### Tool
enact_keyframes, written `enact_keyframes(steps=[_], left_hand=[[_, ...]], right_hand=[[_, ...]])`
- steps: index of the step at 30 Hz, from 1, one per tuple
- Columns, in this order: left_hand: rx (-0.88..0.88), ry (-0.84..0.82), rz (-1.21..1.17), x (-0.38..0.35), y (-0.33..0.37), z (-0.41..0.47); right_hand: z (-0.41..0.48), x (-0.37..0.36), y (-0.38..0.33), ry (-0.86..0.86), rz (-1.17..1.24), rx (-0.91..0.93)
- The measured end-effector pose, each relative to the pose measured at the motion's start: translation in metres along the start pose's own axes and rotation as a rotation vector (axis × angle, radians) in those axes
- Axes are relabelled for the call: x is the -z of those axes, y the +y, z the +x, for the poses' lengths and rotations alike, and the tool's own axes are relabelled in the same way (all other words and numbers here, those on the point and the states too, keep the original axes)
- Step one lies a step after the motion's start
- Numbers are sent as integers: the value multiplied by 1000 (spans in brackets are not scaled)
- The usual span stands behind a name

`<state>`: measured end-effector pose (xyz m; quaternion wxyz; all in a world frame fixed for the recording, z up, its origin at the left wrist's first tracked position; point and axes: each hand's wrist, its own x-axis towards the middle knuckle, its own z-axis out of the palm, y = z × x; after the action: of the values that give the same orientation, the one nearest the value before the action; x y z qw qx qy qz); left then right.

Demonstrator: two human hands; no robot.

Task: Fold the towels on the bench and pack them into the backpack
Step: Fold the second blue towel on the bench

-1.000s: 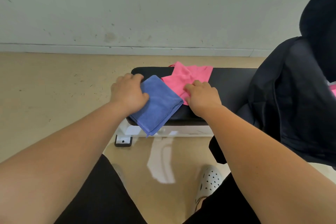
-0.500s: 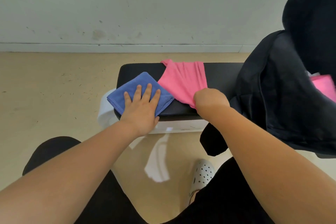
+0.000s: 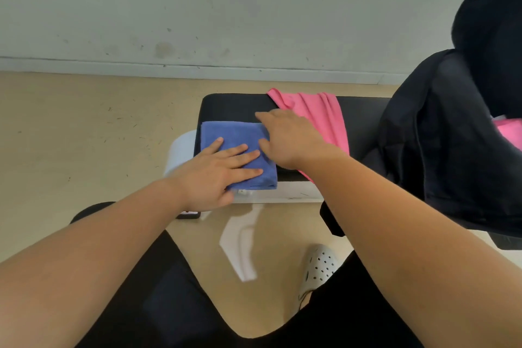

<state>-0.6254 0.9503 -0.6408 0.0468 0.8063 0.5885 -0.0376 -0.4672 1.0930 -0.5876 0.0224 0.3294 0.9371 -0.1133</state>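
A folded blue towel [image 3: 231,135] lies square at the left front of the black bench [image 3: 228,107]. My left hand [image 3: 217,172] presses flat on its near half, fingers spread. At the towel's right edge rests my right hand [image 3: 288,135], palm down, fingers pointing left. Behind that hand a pink towel [image 3: 319,113] lies unfolded and wrinkled across the bench. The black backpack [image 3: 440,150] stands at the right end of the bench, gaping open, with another pink towel [image 3: 509,130] showing inside.
The bench has a white frame [image 3: 282,196] under its pad. Beige floor lies to the left, a grey wall behind. My black-clad legs and a white perforated shoe [image 3: 317,265] are below the bench's front edge.
The blue towel has turned from a diagonal to lie square with the bench. My right hand let go of the pink towel's corner and moved left onto the blue towel's edge.
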Motion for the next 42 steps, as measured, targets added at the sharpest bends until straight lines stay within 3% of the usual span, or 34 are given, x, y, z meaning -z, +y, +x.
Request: enact_keyframes(steps=[3, 6, 8, 11, 14, 17, 20, 22, 27, 35, 37, 42], left_hand=[[88, 134, -117, 3, -11, -9], [279, 355, -167, 19, -21, -3], [457, 311, -229, 29, -27, 6], [588, 62, -267, 37, -38, 22], [566, -101, -243, 39, -50, 39], [540, -152, -212, 47, -60, 52], [491, -183, -202, 56, -67, 61], [482, -132, -145, 59, -69, 65], [486, 171, -20, 50, -68, 64], [489, 356, 2, 22, -42, 36], [464, 342, -37, 8, -34, 25], [473, 127, -86, -7, -17, 1]], right_hand=[[17, -18, -6, -142, -90, 18], [27, -24, -2, -150, -109, -1], [32, -22, 0, -127, -117, -10], [39, -16, 0, -131, -167, 11], [47, -13, 4, -165, -105, 43], [54, -9, 5, -262, 46, 29], [62, -5, 5, -284, 27, 39], [68, -4, 5, -222, -46, 44], [75, -6, 6, 42, -85, 5], [37, -25, 13, 164, 78, 197], [26, -31, 13, 221, 70, 236], [1, -56, 4, 292, 29, 224]])
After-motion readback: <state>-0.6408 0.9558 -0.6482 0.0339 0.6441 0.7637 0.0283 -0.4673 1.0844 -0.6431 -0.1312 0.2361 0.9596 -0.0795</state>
